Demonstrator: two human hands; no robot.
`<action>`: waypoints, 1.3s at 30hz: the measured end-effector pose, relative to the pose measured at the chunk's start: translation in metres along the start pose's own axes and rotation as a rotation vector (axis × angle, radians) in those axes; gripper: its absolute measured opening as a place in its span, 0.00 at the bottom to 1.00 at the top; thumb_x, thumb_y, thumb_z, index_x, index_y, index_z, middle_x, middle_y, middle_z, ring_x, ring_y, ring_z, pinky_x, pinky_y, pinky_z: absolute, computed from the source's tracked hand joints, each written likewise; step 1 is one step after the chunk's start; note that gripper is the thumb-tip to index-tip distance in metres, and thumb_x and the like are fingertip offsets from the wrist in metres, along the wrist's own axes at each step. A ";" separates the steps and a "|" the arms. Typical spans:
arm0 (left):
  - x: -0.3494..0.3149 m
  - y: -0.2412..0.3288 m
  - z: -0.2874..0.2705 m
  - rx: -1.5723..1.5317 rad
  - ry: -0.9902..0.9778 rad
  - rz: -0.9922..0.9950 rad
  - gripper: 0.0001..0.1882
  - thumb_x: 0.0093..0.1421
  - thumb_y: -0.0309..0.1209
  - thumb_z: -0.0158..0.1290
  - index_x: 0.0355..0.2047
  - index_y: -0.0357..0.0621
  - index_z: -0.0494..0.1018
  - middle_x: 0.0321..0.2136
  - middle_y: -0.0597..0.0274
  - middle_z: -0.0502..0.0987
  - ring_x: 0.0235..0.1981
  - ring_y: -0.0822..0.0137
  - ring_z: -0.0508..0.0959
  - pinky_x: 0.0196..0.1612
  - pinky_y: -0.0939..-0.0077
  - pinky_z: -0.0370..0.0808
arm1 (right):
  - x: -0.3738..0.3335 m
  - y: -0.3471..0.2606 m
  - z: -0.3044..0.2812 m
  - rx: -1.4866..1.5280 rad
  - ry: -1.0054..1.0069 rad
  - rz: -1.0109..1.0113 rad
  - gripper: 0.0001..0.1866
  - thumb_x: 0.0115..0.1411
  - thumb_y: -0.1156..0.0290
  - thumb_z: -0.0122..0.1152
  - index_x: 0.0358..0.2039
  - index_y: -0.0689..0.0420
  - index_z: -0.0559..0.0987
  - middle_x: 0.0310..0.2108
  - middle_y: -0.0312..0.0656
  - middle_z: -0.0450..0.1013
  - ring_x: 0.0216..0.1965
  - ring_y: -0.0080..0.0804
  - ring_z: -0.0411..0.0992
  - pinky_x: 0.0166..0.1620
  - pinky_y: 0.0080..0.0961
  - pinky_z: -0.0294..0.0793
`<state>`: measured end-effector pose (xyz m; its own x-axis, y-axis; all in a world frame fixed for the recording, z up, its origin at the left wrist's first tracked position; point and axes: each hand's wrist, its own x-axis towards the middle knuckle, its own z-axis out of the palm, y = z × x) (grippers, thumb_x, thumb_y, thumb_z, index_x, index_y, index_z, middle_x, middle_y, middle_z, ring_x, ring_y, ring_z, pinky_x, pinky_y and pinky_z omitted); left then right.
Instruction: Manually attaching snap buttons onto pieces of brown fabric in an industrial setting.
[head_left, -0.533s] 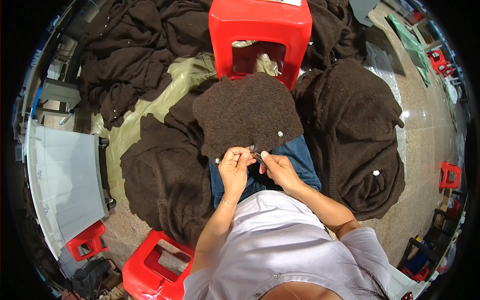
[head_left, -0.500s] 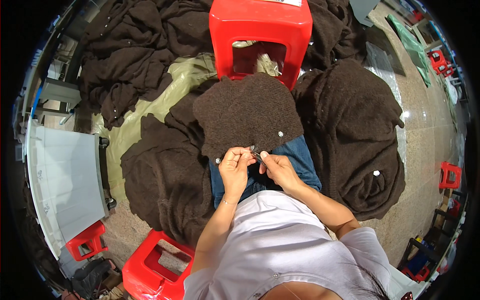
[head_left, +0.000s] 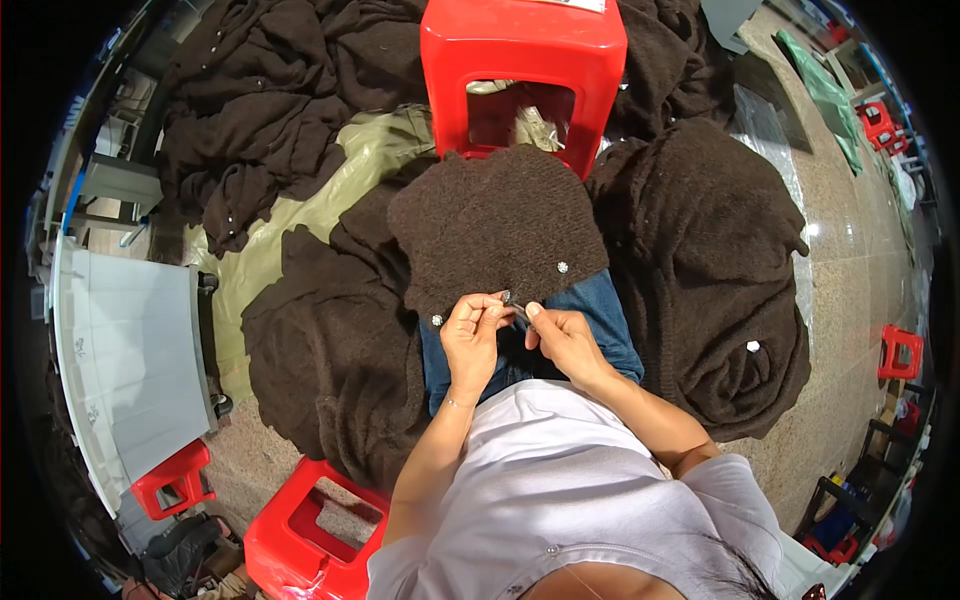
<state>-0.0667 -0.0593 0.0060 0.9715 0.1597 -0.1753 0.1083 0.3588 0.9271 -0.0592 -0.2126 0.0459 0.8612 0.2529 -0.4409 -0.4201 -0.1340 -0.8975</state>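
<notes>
A dark brown knit garment (head_left: 497,215) lies over my lap, with shiny round buttons (head_left: 562,267) near its lower edge. At the middle of that edge, my left hand (head_left: 470,335) pinches the knit beside another small shiny button (head_left: 507,297). My right hand (head_left: 568,340) is closed on a slim, dark metal tool (head_left: 520,313), whose tip points toward that button. The tool is too small and too far covered by fingers to tell its exact kind. Both hands meet just above my jeans.
Brown knit piles (head_left: 700,270) flank my legs, and another heap (head_left: 250,110) lies at the far left on yellowish plastic sheeting (head_left: 285,225). A red stool (head_left: 522,45) stands ahead, another red stool (head_left: 270,540) at lower left. A white wheeled bin (head_left: 135,345) is at left.
The metal tool has tilted slightly in my right hand near the button. Otherwise both hands and the garment stay nearly in place.
</notes>
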 end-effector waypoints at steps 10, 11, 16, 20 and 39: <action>0.000 0.000 0.001 0.028 -0.021 -0.019 0.02 0.65 0.21 0.50 0.38 0.36 0.72 0.41 0.54 0.78 0.37 0.69 0.81 0.40 0.76 0.82 | 0.017 0.014 -0.001 -0.066 0.068 0.080 0.30 0.67 0.50 0.50 0.18 0.62 0.78 0.10 0.34 0.64 0.16 0.20 0.59 0.21 0.26 0.56; 0.001 0.000 0.001 0.034 -0.023 -0.018 0.02 0.65 0.21 0.50 0.38 0.35 0.72 0.41 0.54 0.78 0.37 0.69 0.81 0.40 0.76 0.82 | 0.017 0.014 -0.001 -0.080 0.070 0.076 0.30 0.67 0.50 0.50 0.18 0.62 0.78 0.11 0.34 0.64 0.16 0.20 0.60 0.21 0.26 0.57; 0.001 0.000 0.002 0.031 -0.028 -0.035 0.02 0.65 0.20 0.50 0.38 0.35 0.72 0.41 0.54 0.78 0.37 0.69 0.81 0.40 0.76 0.82 | 0.019 0.017 -0.001 -0.117 0.088 0.053 0.29 0.66 0.50 0.51 0.18 0.62 0.78 0.11 0.35 0.65 0.16 0.21 0.61 0.22 0.27 0.58; 0.001 -0.002 0.001 0.032 -0.032 -0.031 0.02 0.65 0.20 0.51 0.37 0.34 0.72 0.40 0.54 0.78 0.36 0.70 0.80 0.40 0.77 0.81 | 0.017 0.009 -0.001 -0.188 0.116 -0.006 0.29 0.65 0.50 0.52 0.19 0.63 0.78 0.11 0.39 0.67 0.16 0.23 0.64 0.22 0.28 0.61; 0.002 -0.002 0.001 -0.017 -0.025 -0.077 0.03 0.66 0.22 0.50 0.39 0.36 0.71 0.39 0.53 0.78 0.36 0.66 0.81 0.40 0.73 0.82 | 0.015 0.004 -0.004 -0.282 0.160 -0.051 0.28 0.64 0.51 0.54 0.20 0.65 0.78 0.13 0.44 0.70 0.15 0.28 0.67 0.22 0.31 0.64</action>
<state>-0.0650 -0.0607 0.0043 0.9653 0.1082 -0.2378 0.1799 0.3847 0.9053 -0.0469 -0.2127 0.0355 0.9227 0.1150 -0.3679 -0.2985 -0.3906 -0.8708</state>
